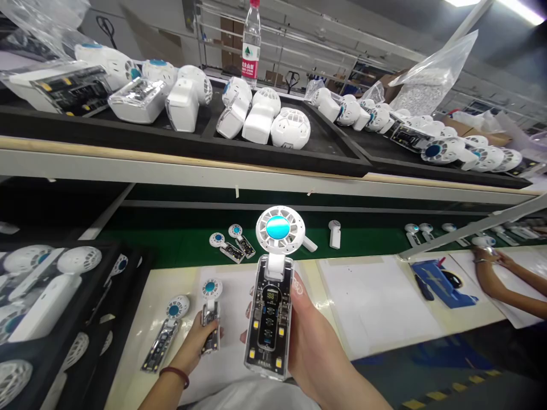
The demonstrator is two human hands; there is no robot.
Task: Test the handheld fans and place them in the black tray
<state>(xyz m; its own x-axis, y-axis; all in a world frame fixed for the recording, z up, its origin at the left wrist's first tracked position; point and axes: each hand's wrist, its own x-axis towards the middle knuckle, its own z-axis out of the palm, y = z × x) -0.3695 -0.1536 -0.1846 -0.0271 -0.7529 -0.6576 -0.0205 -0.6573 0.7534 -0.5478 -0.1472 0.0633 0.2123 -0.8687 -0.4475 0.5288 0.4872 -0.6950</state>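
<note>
Head view: left grip (197, 337) clasps a clear-handled fan (211, 326), right grip (314, 336) a disc-headed fan (269, 319).

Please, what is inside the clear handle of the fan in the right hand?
The clear handle shows a black circuit board with a small display and yellow squares. Whatever lies behind the board is covered, not visible.
</note>
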